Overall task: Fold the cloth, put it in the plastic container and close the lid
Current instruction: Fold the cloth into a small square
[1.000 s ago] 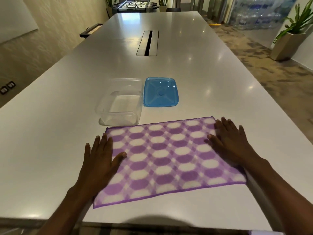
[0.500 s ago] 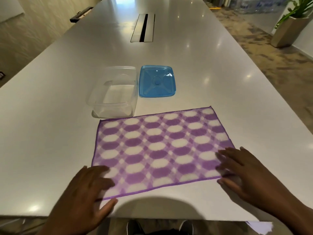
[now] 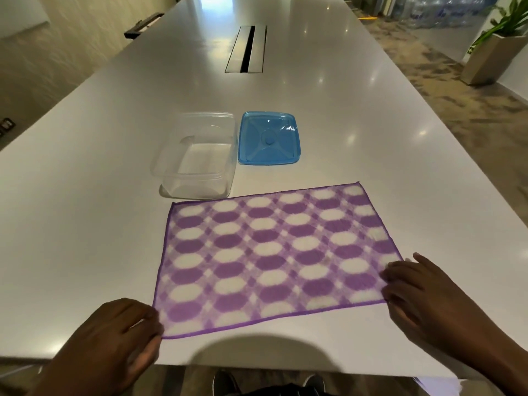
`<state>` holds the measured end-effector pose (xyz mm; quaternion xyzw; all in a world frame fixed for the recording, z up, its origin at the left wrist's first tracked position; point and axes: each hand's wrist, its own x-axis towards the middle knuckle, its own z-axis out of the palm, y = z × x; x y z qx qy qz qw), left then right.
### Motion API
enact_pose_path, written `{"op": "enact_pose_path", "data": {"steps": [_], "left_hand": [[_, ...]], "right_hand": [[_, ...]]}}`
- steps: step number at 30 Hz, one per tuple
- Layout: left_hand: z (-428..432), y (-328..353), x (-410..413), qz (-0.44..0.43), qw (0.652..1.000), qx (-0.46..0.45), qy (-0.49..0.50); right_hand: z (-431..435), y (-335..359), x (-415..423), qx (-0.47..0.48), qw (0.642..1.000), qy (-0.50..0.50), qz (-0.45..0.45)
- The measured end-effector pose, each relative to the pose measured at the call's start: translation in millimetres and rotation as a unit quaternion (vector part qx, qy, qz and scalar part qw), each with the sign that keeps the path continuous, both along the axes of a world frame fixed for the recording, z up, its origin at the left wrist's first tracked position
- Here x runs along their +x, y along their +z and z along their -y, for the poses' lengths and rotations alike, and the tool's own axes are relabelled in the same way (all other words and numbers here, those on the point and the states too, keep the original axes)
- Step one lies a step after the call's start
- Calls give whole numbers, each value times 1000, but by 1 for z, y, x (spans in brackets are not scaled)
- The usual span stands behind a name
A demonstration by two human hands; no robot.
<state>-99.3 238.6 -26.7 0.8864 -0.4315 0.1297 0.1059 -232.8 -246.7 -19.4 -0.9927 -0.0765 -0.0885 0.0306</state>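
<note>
A purple-and-white patterned cloth [image 3: 274, 255] lies flat and unfolded on the white table [image 3: 85, 195], near the front edge. My left hand [image 3: 114, 344] is curled at the cloth's near left corner, which sits between fingertips and thumb. My right hand [image 3: 423, 301] covers the near right corner with bent fingers closing on it. Beyond the cloth stands the clear plastic container [image 3: 197, 155], uncovered and empty. Its blue lid [image 3: 268, 138] lies flat on the table just right of it.
A cable slot [image 3: 247, 48] is set into the table's middle, farther back. At the far right, a potted plant [image 3: 491, 52] stands on the floor. My shoes [image 3: 225, 381] show below the table's front edge.
Both hands slid back from the cloth's middle sides to its near corners. Their fingers went from flat and spread to curled at the corners. The cloth still lies flat.
</note>
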Motion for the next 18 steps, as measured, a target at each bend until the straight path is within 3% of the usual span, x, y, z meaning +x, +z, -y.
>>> {"op": "enact_pose_path", "data": {"steps": [9,18], "left_hand": [[10,18,-6,-61,994,-78,39],[11,28,-3,-95,990,-89,62]], "right_hand": [[2,1,-1,7,1000,28,4],[4,14,5,13,999,39,-20]]}}
